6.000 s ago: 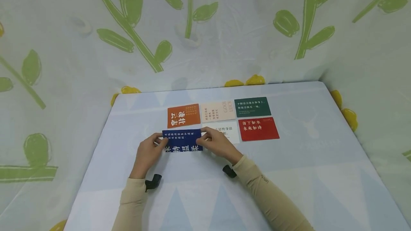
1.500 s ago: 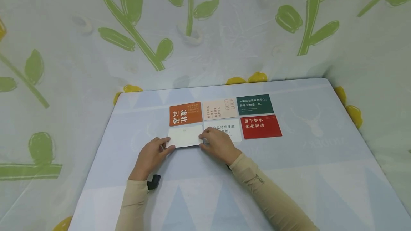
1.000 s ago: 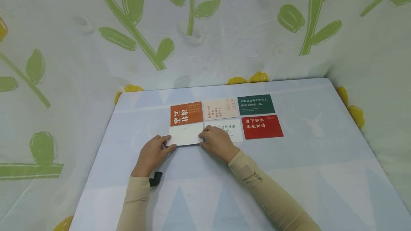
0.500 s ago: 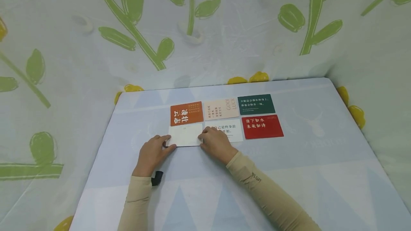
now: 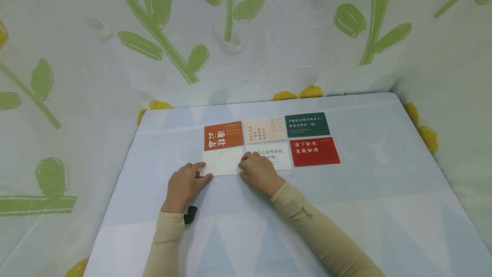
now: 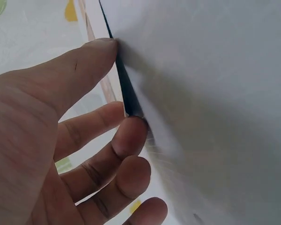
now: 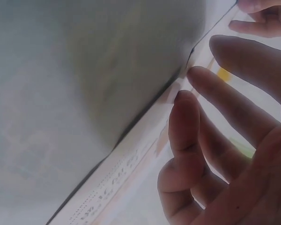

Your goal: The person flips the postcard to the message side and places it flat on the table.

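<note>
A card lies with its blank white back (image 5: 221, 161) up, in the front row's left place; earlier frames show its blue printed face. My left hand (image 5: 185, 184) holds its near left corner: in the left wrist view the thumb (image 6: 100, 54) is at the near edge, with other fingers round the corner and a dark underside showing. Bent fingers of my right hand (image 5: 261, 173) hold the card's near right corner, and partly cover the white printed card (image 5: 279, 157) beside it. In the right wrist view the index finger (image 7: 215, 89) meets that corner.
Behind lie an orange card (image 5: 226, 128), a cream card (image 5: 265, 131) and a dark green card (image 5: 307, 125). A red card (image 5: 315, 151) ends the front row at right. The pale blue table (image 5: 346, 225) meets a hanging leaf-print cloth (image 5: 269, 67) at the back.
The blue card has been turned white side up and lowered into place in front of the orange card. Over the last second it settles flatter; both hands stay at its edges, nearly still.
</note>
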A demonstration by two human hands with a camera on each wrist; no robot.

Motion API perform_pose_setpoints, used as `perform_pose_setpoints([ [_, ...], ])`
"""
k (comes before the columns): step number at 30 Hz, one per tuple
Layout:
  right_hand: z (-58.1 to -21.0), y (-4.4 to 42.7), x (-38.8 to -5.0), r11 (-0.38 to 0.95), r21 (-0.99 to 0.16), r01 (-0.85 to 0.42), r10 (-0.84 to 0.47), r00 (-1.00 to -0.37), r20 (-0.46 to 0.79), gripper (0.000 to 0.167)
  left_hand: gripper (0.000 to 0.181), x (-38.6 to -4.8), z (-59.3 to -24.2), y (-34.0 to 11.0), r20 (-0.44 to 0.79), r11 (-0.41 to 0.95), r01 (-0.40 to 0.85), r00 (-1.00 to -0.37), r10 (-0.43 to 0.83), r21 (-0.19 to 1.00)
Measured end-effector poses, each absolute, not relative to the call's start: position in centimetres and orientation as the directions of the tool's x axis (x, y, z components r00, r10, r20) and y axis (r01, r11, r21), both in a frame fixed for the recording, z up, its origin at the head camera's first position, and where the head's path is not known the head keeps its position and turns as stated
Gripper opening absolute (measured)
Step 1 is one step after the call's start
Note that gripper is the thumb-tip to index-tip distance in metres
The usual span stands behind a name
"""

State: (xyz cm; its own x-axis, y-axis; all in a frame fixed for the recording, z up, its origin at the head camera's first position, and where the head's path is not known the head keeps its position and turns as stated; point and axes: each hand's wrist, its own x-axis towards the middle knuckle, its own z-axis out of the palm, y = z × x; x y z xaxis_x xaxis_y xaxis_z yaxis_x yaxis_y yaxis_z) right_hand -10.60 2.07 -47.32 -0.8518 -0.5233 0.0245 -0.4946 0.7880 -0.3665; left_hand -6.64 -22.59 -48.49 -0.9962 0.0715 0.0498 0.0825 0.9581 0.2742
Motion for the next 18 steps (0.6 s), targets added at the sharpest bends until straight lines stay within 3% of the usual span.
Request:
perform_pose_setpoints([
  [18, -48.05, 2.32, -10.68, 0.769, -0.411, -0.490, -0.520, -0.853, 0.045, 0.028, 0.051, -6.65, -48.43, -22.76, 0.024, 0.947, 0.063, -0.998, 0.058, 0.314],
])
